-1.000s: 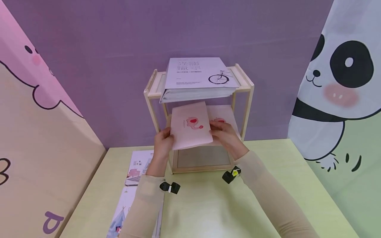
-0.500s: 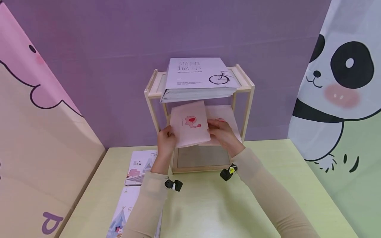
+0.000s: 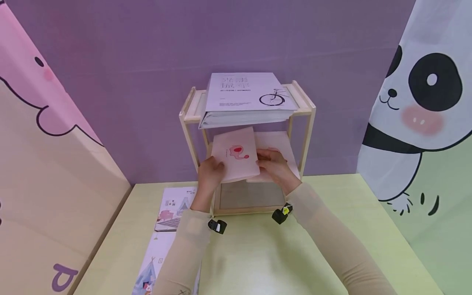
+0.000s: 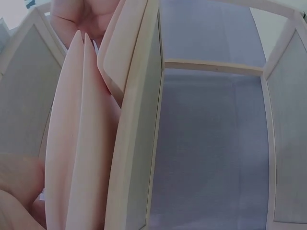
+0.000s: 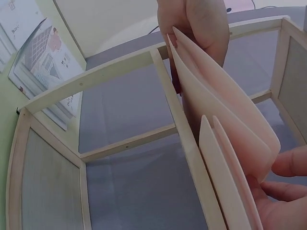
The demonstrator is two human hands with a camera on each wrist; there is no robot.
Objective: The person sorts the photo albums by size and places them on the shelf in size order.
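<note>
In the head view a pink notebook with a red elephant on its cover is held tilted at the middle shelf of a small wooden rack. My left hand grips its lower left edge, the thumb lying over the cover. My right hand pinches its right edge between thumb and fingers. A second pink notebook lies on the shelf behind it, partly covered by the first notebook and my right hand. From the right wrist, the held notebook shows its layers slightly spread, above the notebook on the shelf.
The wooden rack stands against the purple backdrop. Thick white books with a bicycle print lie on its top, jutting over the front. Below is a lower shelf. Illustrated books lie at the left of the pale table.
My left hand has slid a little right along the notebook's lower left corner, its thumb now further over the cover. The notebook has turned slightly; my right hand has shifted slightly left.
</note>
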